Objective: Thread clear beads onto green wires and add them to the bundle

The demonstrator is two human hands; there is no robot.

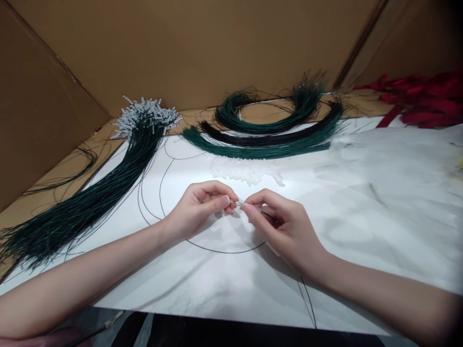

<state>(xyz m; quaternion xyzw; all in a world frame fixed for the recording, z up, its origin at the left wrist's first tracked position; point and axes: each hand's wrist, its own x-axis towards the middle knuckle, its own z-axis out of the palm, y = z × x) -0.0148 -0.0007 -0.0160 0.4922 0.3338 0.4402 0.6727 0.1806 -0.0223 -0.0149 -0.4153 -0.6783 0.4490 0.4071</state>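
Note:
My left hand (202,205) and my right hand (280,224) meet fingertip to fingertip above a white sheet (379,202). Both are closed in a pinch. The right hand pinches the end of a thin dark wire (224,249), which loops away under both hands across the sheet. The left hand pinches a tiny pale piece at the wire's tip; I cannot make out what it is. A small heap of clear beads (249,171) lies just beyond my hands.
A long bundle of green wires with white bead tips (108,188) lies at the left. Curved bundles of green and black wires (267,137) lie at the back. Red material (423,101) sits at the far right. Brown cardboard walls (188,48) enclose the back and left.

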